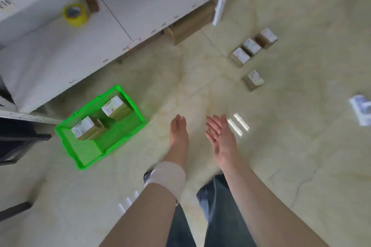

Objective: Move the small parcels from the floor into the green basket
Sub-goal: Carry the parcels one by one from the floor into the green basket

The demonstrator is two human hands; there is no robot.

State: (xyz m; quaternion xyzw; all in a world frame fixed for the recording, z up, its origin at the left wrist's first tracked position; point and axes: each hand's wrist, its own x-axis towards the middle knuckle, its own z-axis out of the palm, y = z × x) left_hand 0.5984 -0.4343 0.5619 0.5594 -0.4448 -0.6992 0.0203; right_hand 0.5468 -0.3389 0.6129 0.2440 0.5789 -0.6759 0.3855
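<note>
The green basket [84,158] stands on the floor at the left, with two small brown parcels [115,108] [85,130] inside it. Several more small parcels with white labels lie on the floor at the upper right: a row of three [252,47] and one apart [253,80]. My left hand [178,136], a white band at its wrist, and my right hand [221,138] hang over the bare floor between basket and parcels. Both are empty with fingers extended.
A white table [80,52] runs along the upper left with a yellow tape roll [75,14] on it and cardboard boxes [188,24] beneath. A white object [361,111] lies at the right edge. Dark furniture [18,142] stands far left.
</note>
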